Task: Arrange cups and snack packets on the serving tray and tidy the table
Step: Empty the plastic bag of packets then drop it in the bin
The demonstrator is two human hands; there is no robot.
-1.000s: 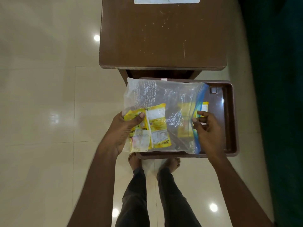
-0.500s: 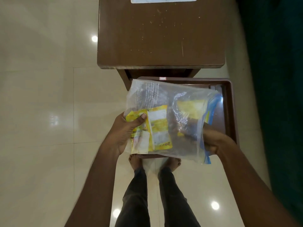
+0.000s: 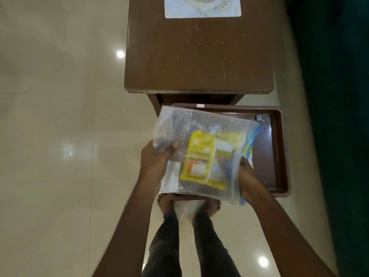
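1. The left hand (image 3: pixel 157 158) pinches the closed end of the clear bag (image 3: pixel 201 120). Its thumb (image 3: pixel 174 146) lies on top and the other fingers curl underneath. That grip should be firm and level, so the bag does not sag or twist.
2. The right hand (image 3: pixel 246 176) is at the bag's blue-striped mouth, opposite the left thumb. The plastic hides its fingers, so it cannot be told whether they hold a packet, pinch the edge or hang loose.
3. The yellow packets (image 3: pixel 199 154) lie inside the bag between the two hands, nearer the right one. The step looks like drawing them out. It would go best one packet at a time, pulled straight toward the mouth while the left hand anchors the other end.
4. The tray (image 3: pixel 279 148) sits directly under both hands, with bare floor showing just beyond the right knuckles. Packets laid flat there, to one side, would leave room for cups.
5. Beyond the fingertips stands the table (image 3: pixel 199 56), speckled with crumbs, with a mat (image 3: pixel 202 9) at its far end. It likely needs wiping afterward.
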